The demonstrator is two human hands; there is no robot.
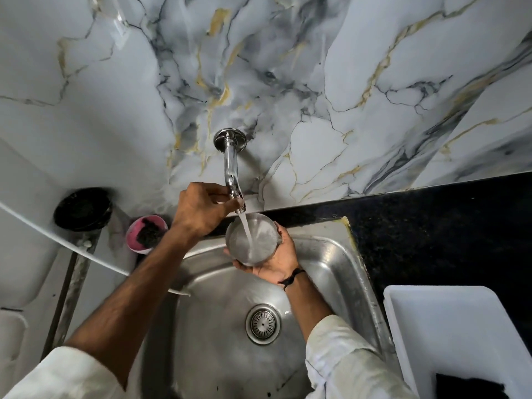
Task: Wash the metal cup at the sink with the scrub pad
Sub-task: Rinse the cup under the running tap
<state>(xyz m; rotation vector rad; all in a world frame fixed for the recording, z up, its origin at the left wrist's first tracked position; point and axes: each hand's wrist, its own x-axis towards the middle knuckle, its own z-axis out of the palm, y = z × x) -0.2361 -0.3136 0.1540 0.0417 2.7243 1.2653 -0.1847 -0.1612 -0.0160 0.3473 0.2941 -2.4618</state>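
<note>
The right hand (275, 259) cups the metal cup (253, 240) from below and from the side, fingers wrapped round its wall, thumb near the rim. The cup sits over the back of the sink (325, 254), mouth up and tilted a little toward the camera, directly under the tap (231, 171). A stream of water (248, 231) falls into it and froths inside.

The left hand (201, 210) is closed on the tap's end, fingers pinched at the knob just above the spout; it carries nothing else.

The cup looks like thin steel: stiff, not fragile, light when empty but growing heavier as it fills. Wet and smooth, it is likely slippery, more so once soap is on it. The wall is the sensible place to hold, with the palm under the base as a stop, leaving the mouth free for scrubbing. A pinch on the rim alone would probably slide.

The scrub pad (148, 234) appears to be the dark lump in the pink bowl (135, 240) on the counter left of the sink, well apart from the cup; I cannot be sure of it. A white tray (460, 326) stands to the right.
</note>
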